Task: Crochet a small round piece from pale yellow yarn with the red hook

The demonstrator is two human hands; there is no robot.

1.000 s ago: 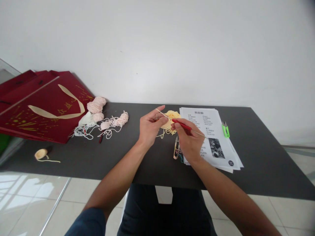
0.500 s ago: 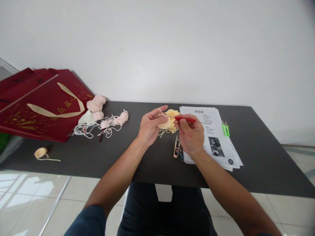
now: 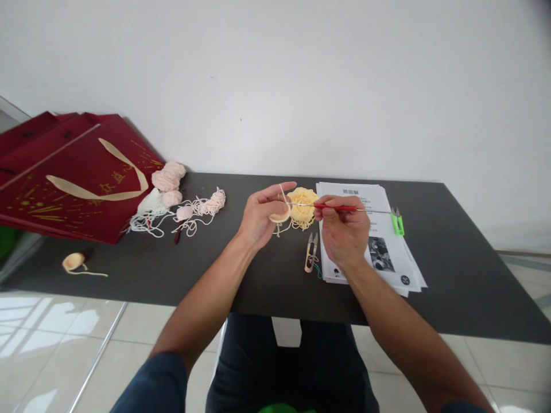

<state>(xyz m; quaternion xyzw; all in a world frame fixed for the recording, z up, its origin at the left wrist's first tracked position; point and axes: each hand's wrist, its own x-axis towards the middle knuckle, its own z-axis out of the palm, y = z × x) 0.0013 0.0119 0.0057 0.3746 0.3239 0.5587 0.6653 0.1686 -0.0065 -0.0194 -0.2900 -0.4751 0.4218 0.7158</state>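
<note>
My left hand [image 3: 260, 217] pinches a small cream crochet piece [image 3: 279, 216], with a strand of yarn looped over its raised forefinger. My right hand [image 3: 344, 234] grips a red-handled crochet hook [image 3: 334, 207], held level, its metal tip pointing left at the piece. Just behind the piece, a loose heap of yellow yarn [image 3: 303, 207] lies on the dark table [image 3: 451, 269]. Both hands hover a little above the tabletop.
A stack of printed sheets [image 3: 379, 241] lies under my right hand, with green snips [image 3: 397, 221] at its right edge. Tan snips [image 3: 310, 252] lie in front. Pink yarn pieces [image 3: 185, 201], red gift bags [image 3: 69, 178] and a small cream piece [image 3: 74, 261] sit left.
My right hand has drawn back to the right and turned the hook level. The left hand has lifted the crochet piece slightly away from the yellow yarn.
</note>
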